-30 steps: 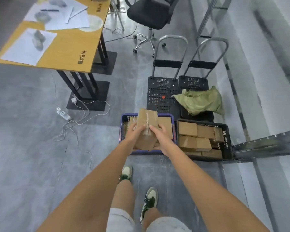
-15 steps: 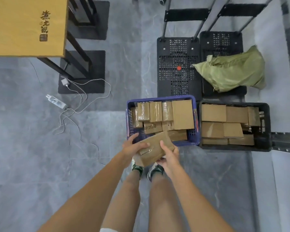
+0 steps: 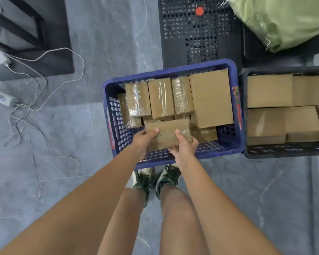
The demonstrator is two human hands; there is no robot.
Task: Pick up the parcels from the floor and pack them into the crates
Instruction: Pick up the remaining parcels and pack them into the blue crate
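A brown taped parcel [image 3: 167, 131] sits low inside the blue crate [image 3: 236, 144], near its front wall. My left hand [image 3: 143, 139] grips the parcel's left end, thumb on top. My right hand [image 3: 184, 147] grips its right end from the near side. Several other cardboard parcels [image 3: 210, 98] fill the back and right of the blue crate. To the right stands a black crate [image 3: 284, 150], also packed with several cardboard parcels [image 3: 269, 91].
Two black perforated trolley decks [image 3: 197, 34] lie behind the crates, one carrying a green sack [image 3: 284, 21]. A white cable and power strip [image 3: 2, 98] trail across the grey floor at left, beside a black table base [image 3: 35, 57]. My shoes [image 3: 155, 179] touch the blue crate's front.
The view has dropped closer to the crates. Both hands have carried the parcel from in front of the blue crate down into its near side.
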